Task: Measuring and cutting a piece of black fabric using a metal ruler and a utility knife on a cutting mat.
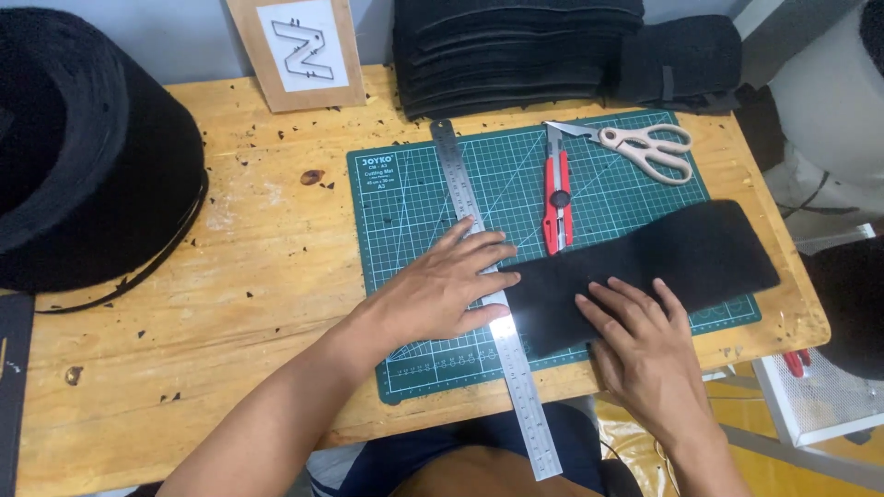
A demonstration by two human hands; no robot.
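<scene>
Your left hand (442, 290) flat, fingers spread, pressing steel ruler (493, 304) onto cutting mat (414, 212); right hand (645, 345) flat on black felt strip (663, 262), gripping nothing.

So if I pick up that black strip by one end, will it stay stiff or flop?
The black strip looks like soft, thin felt or foam lying flat on the mat, so it would probably droop. It likely weighs little. The right hand rests flat on it, perhaps because it slides easily.
</scene>
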